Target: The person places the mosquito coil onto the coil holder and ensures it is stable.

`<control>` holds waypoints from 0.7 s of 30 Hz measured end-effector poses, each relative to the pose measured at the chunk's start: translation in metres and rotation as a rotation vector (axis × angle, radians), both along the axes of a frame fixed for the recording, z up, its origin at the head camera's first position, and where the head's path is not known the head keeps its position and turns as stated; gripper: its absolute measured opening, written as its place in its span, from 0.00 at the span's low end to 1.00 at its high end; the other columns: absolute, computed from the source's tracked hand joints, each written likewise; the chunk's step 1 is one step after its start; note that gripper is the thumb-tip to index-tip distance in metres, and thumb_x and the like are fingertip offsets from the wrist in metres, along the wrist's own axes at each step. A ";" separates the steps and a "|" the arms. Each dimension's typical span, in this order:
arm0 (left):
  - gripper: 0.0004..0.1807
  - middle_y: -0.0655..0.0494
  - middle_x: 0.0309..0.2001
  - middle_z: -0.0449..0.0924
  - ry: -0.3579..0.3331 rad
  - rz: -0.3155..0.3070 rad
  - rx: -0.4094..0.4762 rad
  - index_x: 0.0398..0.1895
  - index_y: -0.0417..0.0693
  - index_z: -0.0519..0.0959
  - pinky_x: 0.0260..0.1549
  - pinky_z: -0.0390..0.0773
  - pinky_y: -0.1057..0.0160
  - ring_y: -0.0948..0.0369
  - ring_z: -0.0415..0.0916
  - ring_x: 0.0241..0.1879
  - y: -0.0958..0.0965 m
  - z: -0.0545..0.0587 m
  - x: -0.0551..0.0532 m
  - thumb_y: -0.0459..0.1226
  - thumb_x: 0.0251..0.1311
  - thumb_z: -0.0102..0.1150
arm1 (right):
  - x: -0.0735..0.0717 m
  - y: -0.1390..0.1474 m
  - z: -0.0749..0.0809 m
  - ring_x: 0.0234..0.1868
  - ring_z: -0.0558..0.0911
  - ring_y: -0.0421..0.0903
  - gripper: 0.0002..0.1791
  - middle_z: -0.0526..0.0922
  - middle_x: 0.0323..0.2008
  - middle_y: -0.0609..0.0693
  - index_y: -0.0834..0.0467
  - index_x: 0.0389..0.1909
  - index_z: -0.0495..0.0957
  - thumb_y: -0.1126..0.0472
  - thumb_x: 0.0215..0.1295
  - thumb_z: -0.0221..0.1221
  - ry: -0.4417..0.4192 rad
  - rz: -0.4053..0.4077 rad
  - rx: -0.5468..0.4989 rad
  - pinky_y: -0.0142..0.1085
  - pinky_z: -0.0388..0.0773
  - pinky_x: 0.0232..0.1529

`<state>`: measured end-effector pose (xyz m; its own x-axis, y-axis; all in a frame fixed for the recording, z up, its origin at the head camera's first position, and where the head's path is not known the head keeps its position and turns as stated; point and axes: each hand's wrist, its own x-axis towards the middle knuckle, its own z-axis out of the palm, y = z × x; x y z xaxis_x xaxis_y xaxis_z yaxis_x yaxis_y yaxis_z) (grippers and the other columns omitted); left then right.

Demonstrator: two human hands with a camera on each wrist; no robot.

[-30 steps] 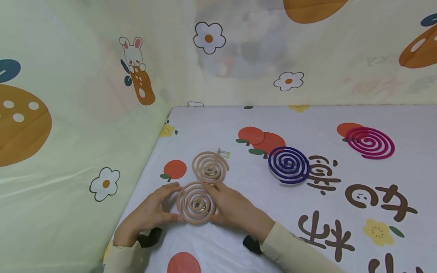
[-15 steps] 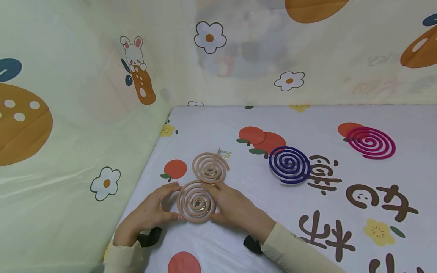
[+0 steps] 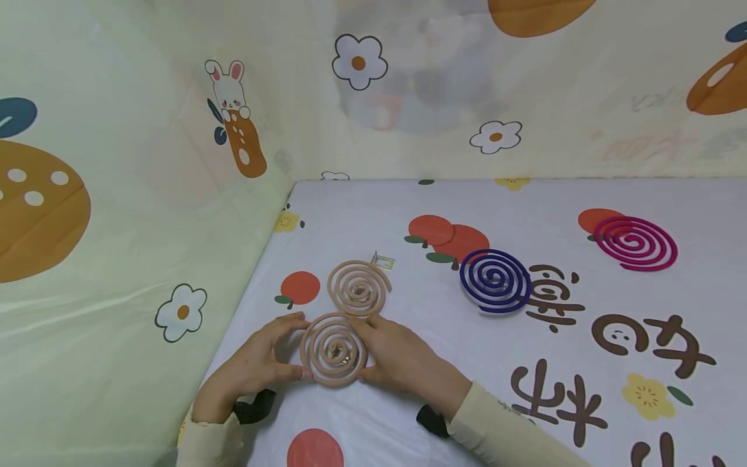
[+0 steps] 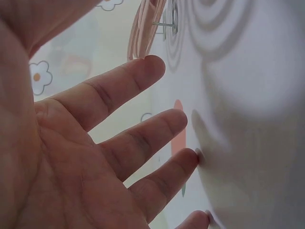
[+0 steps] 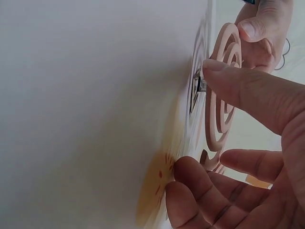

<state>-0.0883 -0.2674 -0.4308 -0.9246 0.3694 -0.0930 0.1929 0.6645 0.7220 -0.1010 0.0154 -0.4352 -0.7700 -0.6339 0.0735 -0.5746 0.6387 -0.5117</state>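
My left hand (image 3: 251, 360) and right hand (image 3: 403, 357) hold a tan mosquito coil (image 3: 309, 350) from opposite sides, thumbs and index fingers at its rim. The left wrist view shows the other left fingers (image 4: 143, 143) spread, fingertips close to the cloth. In the right wrist view, the coil (image 5: 212, 114) stands off the cloth, over a small metal stand (image 5: 198, 86) under its middle. A second tan mosquito coil (image 3: 332, 285) lies just beyond, its near rim right at the held one, with metal showing at its centre.
Behind the second coil lies a small metal stand (image 3: 384, 262). A dark blue mosquito coil (image 3: 467, 279) lies to the right, and a magenta one (image 3: 671, 250) farther right. Printed cloth covers the table (image 3: 432, 415); a patterned sheet (image 3: 117, 259) rises at the left and back.
The held coil has shifted slightly toward the person and left, its near rim lower in the view. Both hands stay at its rim; the other coils have not moved.
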 end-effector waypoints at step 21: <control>0.38 0.40 0.73 0.70 -0.020 0.006 -0.023 0.61 0.48 0.80 0.72 0.59 0.34 0.39 0.60 0.76 -0.002 0.001 0.001 0.40 0.44 0.86 | 0.003 0.002 0.002 0.55 0.84 0.53 0.40 0.81 0.56 0.55 0.60 0.65 0.76 0.53 0.51 0.80 0.032 -0.008 0.009 0.49 0.82 0.56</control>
